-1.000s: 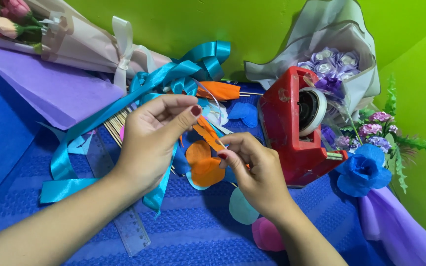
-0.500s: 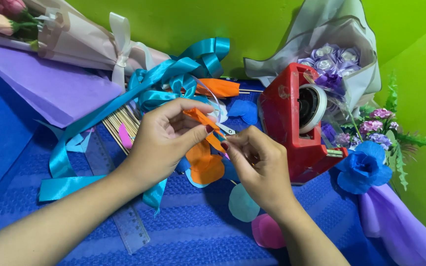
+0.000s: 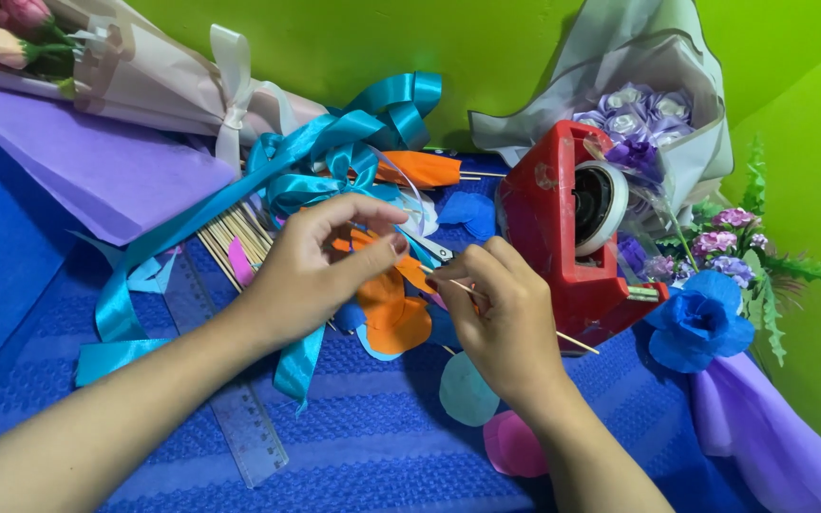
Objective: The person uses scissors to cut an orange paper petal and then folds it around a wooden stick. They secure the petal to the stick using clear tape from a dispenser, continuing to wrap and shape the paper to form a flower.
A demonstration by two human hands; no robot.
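Note:
My left hand (image 3: 311,271) pinches an orange paper petal (image 3: 409,269) at its fingertips, near the middle of the blue mat. My right hand (image 3: 501,318) grips a thin wooden skewer (image 3: 577,342) whose tip meets that petal. More orange petals (image 3: 393,318) lie just below the hands. Both hands almost touch around the petal and stick.
A red tape dispenser (image 3: 563,237) stands right of my hands. Teal ribbon (image 3: 287,166), a bundle of skewers (image 3: 230,237), a clear ruler (image 3: 244,437), loose paper petals (image 3: 467,389), a blue paper flower (image 3: 700,323) and wrapped bouquets (image 3: 639,104) surround the blue mat (image 3: 372,446).
Both hands shifted slightly up; the left fingers closed more tightly over the orange petal against the skewer.

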